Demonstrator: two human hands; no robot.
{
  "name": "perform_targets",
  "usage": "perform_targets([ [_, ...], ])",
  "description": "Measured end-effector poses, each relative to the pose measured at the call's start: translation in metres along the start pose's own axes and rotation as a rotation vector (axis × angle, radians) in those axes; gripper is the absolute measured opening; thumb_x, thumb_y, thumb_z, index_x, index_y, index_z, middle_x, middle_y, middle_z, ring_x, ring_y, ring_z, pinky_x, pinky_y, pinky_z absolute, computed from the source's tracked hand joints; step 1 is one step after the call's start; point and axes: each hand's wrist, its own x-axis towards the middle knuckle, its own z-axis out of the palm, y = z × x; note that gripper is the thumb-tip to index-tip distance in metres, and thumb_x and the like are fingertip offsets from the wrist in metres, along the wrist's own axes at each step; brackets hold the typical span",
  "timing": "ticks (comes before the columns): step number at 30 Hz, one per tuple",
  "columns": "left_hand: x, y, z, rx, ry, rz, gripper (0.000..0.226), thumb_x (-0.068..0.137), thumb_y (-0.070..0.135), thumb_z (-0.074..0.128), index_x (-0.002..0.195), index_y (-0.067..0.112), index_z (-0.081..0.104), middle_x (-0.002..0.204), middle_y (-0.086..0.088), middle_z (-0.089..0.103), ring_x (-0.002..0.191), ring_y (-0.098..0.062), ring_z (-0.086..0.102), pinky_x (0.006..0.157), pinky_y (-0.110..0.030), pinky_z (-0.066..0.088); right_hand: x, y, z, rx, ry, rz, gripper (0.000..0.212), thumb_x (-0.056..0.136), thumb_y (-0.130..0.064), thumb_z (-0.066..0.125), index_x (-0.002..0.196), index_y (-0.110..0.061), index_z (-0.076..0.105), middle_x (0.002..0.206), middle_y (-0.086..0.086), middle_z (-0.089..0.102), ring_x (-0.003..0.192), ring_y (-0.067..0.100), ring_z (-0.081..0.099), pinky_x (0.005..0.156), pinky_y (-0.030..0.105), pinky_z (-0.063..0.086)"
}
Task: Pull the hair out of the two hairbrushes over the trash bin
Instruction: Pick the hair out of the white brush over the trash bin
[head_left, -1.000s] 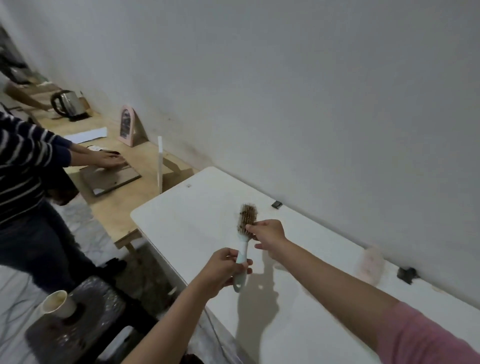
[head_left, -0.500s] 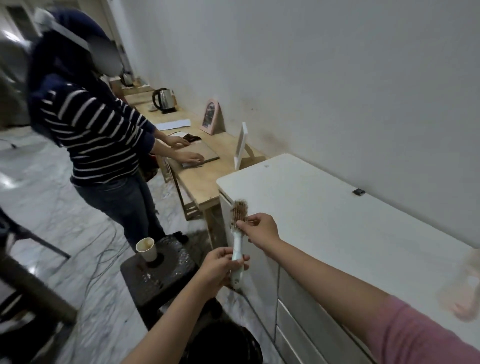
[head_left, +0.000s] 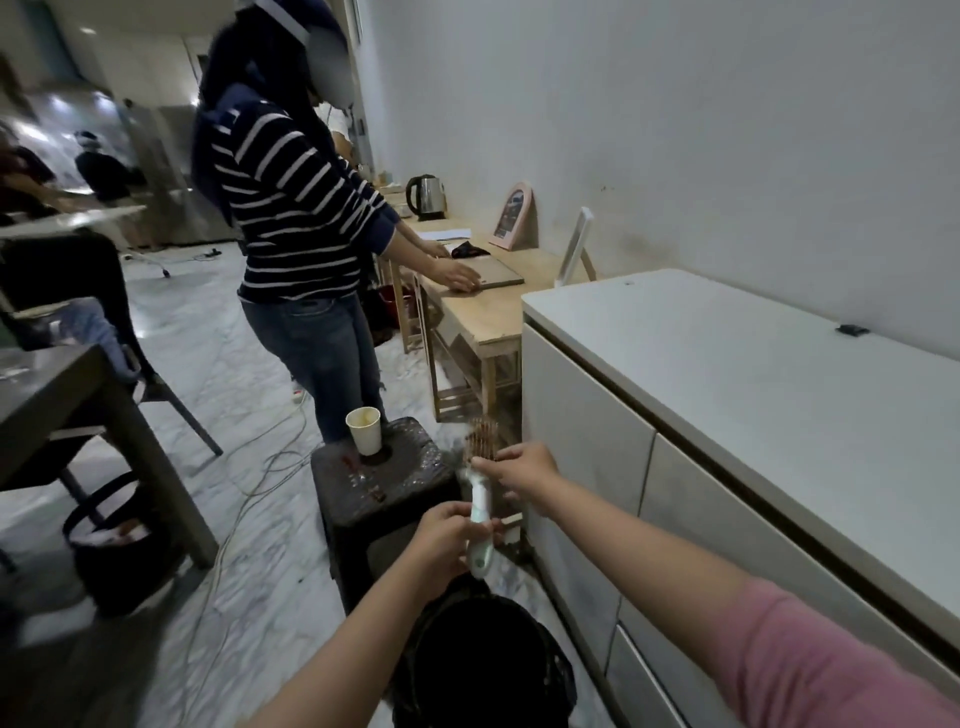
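Below your arms the black-lined round trash bin (head_left: 483, 660) waits to catch hair, so your left hand (head_left: 447, 535) grips the pale-green plastic hairbrush (head_left: 480, 499) by its handle above it while your right hand (head_left: 524, 467) seemingly pinches hair at the blurred bristles.

Marble-patterned floor (head_left: 218, 364), pale with grey veining; cables (head_left: 260, 467) trailing across it. Dark stool (head_left: 379, 478) standing on floor beside white cabinet (head_left: 587, 441); paper cup (head_left: 364, 430) upright near stool's far edge. Black trash bin (head_left: 483, 660) on floor just in front of stool. White cabinet top (head_left: 727, 374) carrying small dark object (head_left: 852, 329) at wall edge. Wooden worktop (head_left: 493, 306) beyond cabinet: kettle (head_left: 426, 197) at far end, pink arched frame (head_left: 514, 215) against wall, flat board (head_left: 493, 273) near front edge.
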Motion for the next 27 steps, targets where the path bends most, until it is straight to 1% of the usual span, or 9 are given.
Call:
perform_targets([
  [3, -0.015, -0.033, -0.001, 0.001, 0.023, -0.019, 0.013, 0.087, -0.007, 0.059, 0.088, 0.006, 0.06, 0.086, -0.013, 0.067, 0.069, -0.019, 0.064, 0.048, -0.022, 0.044, -0.016, 0.031, 0.013, -0.01, 0.033, 0.04, 0.042, 0.061, -0.021, 0.089, 0.092, -0.008, 0.064, 0.103, 0.012, 0.069, 0.093, 0.027, 0.068, 0.083, 0.039, 0.057],
  [6, -0.034, -0.058, -0.004, -0.019, 0.047, -0.073, 0.014, 0.085, -0.007, 0.06, 0.094, 0.004, 0.058, 0.083, -0.013, 0.068, 0.061, -0.016, 0.067, 0.052, -0.025, 0.041, -0.043, 0.053, 0.024, -0.025, 0.086, 0.058, 0.033, 0.065, -0.019, 0.087, 0.09, -0.005, 0.069, 0.095, 0.009, 0.071, 0.088, 0.024, 0.069, 0.084, 0.037, 0.057],
  [8, -0.043, -0.065, -0.006, -0.026, 0.071, -0.077, 0.013, 0.086, -0.006, 0.057, 0.094, 0.004, 0.056, 0.081, -0.013, 0.065, 0.059, -0.017, 0.064, 0.052, -0.025, 0.043, -0.057, 0.059, 0.029, -0.046, 0.113, 0.026, 0.025, 0.07, -0.019, 0.083, 0.087, -0.005, 0.072, 0.089, 0.008, 0.072, 0.077, 0.021, 0.069, 0.076, 0.033, 0.058],
  [11, -0.055, -0.071, -0.003, 0.019, 0.134, -0.119, 0.011, 0.088, -0.003, 0.053, 0.081, 0.006, 0.053, 0.075, -0.012, 0.057, 0.062, -0.019, 0.056, 0.051, -0.028, 0.043, -0.075, 0.066, 0.036, -0.062, 0.137, -0.014, 0.013, 0.078, -0.014, 0.076, 0.083, -0.002, 0.072, 0.077, 0.009, 0.07, 0.054, 0.017, 0.062, 0.052, 0.022, 0.051],
  [15, -0.055, -0.08, 0.002, 0.06, 0.226, -0.159, 0.018, 0.095, 0.016, 0.049, 0.079, 0.008, 0.052, 0.064, -0.006, 0.049, 0.056, -0.017, 0.048, 0.047, -0.023, 0.041, -0.082, 0.074, 0.036, -0.204, 0.159, -0.083, 0.011, 0.083, -0.013, 0.07, 0.076, -0.005, 0.07, 0.085, 0.01, 0.071, 0.077, 0.015, 0.061, 0.07, 0.019, 0.042],
  [19, -0.05, -0.083, 0.008, -0.013, 0.277, -0.148, 0.029, 0.1, 0.023, 0.046, 0.076, 0.007, 0.051, 0.063, -0.007, 0.048, 0.055, -0.016, 0.047, 0.048, -0.023, 0.043, -0.08, 0.077, 0.037, -0.296, 0.145, -0.119, 0.015, 0.085, -0.015, 0.067, 0.071, -0.008, 0.067, 0.089, 0.01, 0.072, 0.088, 0.021, 0.065, 0.077, 0.025, 0.049],
  [23, -0.043, -0.08, 0.005, -0.12, 0.331, -0.191, 0.025, 0.097, 0.019, 0.049, 0.078, 0.003, 0.054, 0.065, -0.009, 0.049, 0.056, -0.017, 0.047, 0.045, -0.023, 0.043, -0.077, 0.075, 0.039, -0.339, 0.095, -0.162, 0.032, 0.085, -0.016, 0.067, 0.055, -0.021, 0.055, 0.072, 0.002, 0.064, 0.077, 0.018, 0.06, 0.077, 0.028, 0.051],
  [25, -0.041, -0.077, 0.002, -0.135, 0.342, -0.195, 0.027, 0.096, 0.017, 0.05, 0.074, 0.003, 0.054, 0.063, -0.008, 0.048, 0.054, -0.017, 0.046, 0.045, -0.024, 0.043, -0.076, 0.077, 0.039, -0.248, 0.063, -0.148, 0.029, 0.085, -0.014, 0.065, 0.058, -0.018, 0.057, 0.066, 0.001, 0.061, 0.067, 0.02, 0.06, 0.067, 0.032, 0.056],
  [27, -0.038, -0.073, 0.002, -0.162, 0.335, -0.192, 0.028, 0.096, 0.016, 0.05, 0.07, 0.004, 0.053, 0.061, -0.007, 0.048, 0.052, -0.016, 0.046, 0.046, -0.024, 0.042, -0.077, 0.078, 0.035, -0.124, 0.04, -0.123, 0.028, 0.088, -0.01, 0.062, 0.062, -0.013, 0.055, 0.064, 0.004, 0.058, 0.057, 0.018, 0.057, 0.049, 0.026, 0.052],
])
